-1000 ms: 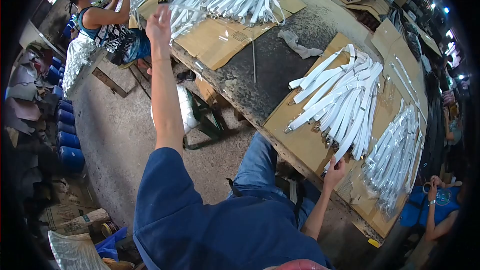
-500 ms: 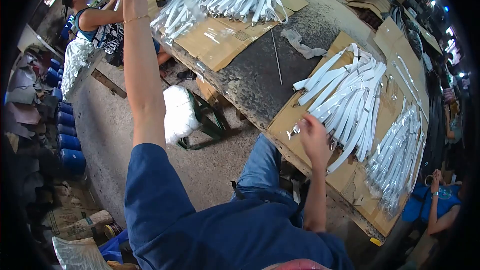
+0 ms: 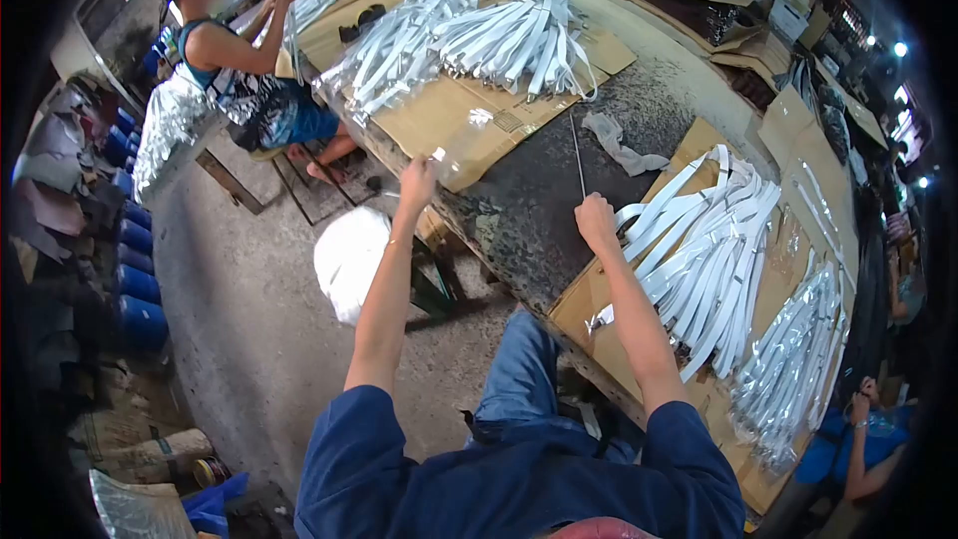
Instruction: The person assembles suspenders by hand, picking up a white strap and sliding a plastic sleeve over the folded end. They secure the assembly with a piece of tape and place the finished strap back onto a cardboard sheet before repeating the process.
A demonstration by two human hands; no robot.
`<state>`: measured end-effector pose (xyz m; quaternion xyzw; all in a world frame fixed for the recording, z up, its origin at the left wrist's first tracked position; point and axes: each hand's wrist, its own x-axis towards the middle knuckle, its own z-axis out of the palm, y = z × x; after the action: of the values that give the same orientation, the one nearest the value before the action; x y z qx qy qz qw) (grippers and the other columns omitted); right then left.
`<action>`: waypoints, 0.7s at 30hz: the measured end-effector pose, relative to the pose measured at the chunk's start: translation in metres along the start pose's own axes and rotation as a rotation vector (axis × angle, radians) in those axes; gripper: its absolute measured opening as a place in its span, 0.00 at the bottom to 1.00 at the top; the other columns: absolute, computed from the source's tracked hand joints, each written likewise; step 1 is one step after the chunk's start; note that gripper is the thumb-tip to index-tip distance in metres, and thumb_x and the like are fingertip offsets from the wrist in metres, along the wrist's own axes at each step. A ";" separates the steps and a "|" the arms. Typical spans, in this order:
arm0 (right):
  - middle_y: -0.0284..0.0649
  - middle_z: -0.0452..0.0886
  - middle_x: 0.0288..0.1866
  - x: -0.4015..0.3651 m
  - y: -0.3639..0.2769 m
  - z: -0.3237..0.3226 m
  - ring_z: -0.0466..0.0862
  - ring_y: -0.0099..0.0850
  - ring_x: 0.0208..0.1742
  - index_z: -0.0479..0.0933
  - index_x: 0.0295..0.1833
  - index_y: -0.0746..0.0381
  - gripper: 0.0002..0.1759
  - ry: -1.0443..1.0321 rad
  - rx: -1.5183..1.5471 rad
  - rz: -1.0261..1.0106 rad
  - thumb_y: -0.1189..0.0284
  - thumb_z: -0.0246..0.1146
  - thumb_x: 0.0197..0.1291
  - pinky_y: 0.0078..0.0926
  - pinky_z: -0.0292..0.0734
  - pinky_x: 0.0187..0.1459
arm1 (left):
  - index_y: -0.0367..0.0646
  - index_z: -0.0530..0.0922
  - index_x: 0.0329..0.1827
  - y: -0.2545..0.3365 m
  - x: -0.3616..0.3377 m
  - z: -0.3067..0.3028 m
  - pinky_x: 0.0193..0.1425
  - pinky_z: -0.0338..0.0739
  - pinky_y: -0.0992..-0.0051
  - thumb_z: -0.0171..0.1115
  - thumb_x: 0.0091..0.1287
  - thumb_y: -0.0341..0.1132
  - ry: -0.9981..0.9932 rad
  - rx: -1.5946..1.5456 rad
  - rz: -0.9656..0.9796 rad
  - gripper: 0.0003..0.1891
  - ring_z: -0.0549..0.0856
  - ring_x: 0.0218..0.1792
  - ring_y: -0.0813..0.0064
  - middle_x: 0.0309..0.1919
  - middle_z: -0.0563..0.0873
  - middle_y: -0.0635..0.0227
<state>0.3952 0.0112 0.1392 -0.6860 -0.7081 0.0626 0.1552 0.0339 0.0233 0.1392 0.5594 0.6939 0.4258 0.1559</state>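
My left hand (image 3: 417,183) is closed at the near edge of the table, pinching what looks like a clear plastic bag (image 3: 439,155) over the cardboard. My right hand (image 3: 597,224) is closed around the near end of a thin metal rod (image 3: 578,155), which lies on the dark tabletop. Just right of that hand, a fanned bundle of white straps (image 3: 714,240) with metal ends rests on cardboard. Farther right are straps in clear plastic (image 3: 793,359). A crumpled translucent bag (image 3: 624,147) lies beyond the rod.
More white strap bundles (image 3: 514,40) cover the cardboard (image 3: 429,130) at the far left. A co-worker (image 3: 235,60) sits there handling straps. Below the table edge stands a stool with a white bundle (image 3: 351,262). Blue rolls (image 3: 142,321) line the floor. Another person's arm (image 3: 860,449) shows at right.
My left hand has come down from high up to the table edge, at the clear plastic. My right hand has moved from beside the straps to the metal rod. The view has shifted.
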 end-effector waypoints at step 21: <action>0.52 0.77 0.38 -0.002 -0.044 0.008 0.80 0.52 0.40 0.76 0.45 0.67 0.10 0.100 0.319 -0.379 0.77 0.55 0.58 0.45 0.75 0.43 | 0.35 0.80 0.43 0.030 0.012 0.073 0.48 0.75 0.65 0.52 0.65 0.35 -0.169 -0.228 0.110 0.13 0.83 0.41 0.55 0.38 0.84 0.49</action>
<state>0.3514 0.0085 0.1447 -0.5100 -0.7967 0.1092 0.3053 0.1003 0.0652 0.1225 0.6091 0.5937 0.4611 0.2529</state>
